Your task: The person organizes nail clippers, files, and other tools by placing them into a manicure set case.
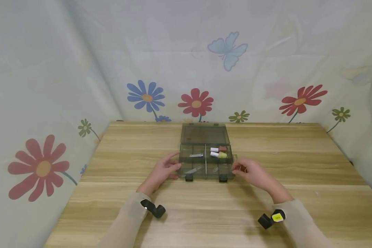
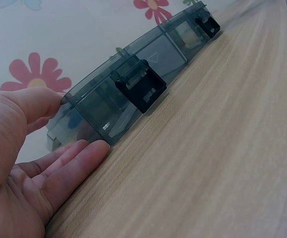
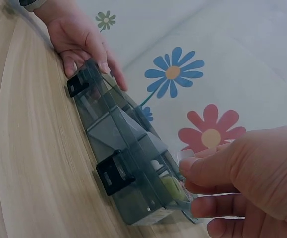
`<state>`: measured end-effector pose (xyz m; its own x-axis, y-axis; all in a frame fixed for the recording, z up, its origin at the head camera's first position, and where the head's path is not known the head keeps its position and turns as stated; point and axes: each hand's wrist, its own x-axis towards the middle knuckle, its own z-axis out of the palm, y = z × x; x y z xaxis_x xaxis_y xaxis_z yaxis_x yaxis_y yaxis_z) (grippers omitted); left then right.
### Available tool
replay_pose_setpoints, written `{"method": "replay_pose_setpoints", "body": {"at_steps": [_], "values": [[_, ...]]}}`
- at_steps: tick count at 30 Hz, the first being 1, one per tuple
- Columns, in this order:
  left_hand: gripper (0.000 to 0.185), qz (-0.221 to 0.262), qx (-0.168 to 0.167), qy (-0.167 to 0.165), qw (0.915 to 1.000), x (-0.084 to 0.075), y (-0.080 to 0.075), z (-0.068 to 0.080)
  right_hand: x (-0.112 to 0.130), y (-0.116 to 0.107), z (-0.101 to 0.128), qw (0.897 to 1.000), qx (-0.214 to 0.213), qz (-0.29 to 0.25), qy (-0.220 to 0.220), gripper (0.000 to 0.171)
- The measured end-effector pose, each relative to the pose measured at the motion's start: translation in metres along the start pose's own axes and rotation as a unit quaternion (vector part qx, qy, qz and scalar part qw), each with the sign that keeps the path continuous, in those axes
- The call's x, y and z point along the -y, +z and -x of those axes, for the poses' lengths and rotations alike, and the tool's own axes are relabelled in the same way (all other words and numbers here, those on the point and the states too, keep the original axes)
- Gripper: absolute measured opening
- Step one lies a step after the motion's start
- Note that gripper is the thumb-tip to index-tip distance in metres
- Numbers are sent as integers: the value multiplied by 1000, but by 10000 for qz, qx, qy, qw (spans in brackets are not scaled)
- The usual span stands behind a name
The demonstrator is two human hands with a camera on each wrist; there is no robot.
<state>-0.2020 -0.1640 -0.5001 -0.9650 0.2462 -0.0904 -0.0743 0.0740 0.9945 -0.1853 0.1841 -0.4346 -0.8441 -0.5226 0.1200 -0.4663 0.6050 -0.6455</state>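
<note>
A smoky clear compartment box (image 1: 204,175) lies open in the middle of the wooden table (image 1: 297,165), its lid (image 1: 204,134) laid back. Inside are a nail clipper (image 1: 196,155) and two small white-capped bottles, one brown (image 1: 219,149) and one yellow (image 1: 220,155). My left hand (image 1: 164,168) touches the box's left front corner (image 2: 108,104), thumb on the top edge and straight fingers on the table. My right hand (image 1: 251,172) is at the box's right end (image 3: 148,198), its thumb and curled fingers pinching a small clear item (image 3: 207,191).
Two black latches (image 1: 189,177) (image 1: 223,178) hang from the box's front wall. Flowered fabric walls (image 1: 195,101) close in the table at the back and both sides. The near edge of the table is by my forearms.
</note>
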Motion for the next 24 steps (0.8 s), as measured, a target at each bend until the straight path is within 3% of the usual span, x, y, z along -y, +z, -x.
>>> {"method": "replay_pose_setpoints", "body": {"at_steps": [11,24], "values": [[57,6,-18,-13,10000,1,0,0,5,12,-21,9991,-143,128,-375,6],[57,-16,-13,29,10000,1,0,-1,4,18,-34,9999,-15,103,-83,6]]}}
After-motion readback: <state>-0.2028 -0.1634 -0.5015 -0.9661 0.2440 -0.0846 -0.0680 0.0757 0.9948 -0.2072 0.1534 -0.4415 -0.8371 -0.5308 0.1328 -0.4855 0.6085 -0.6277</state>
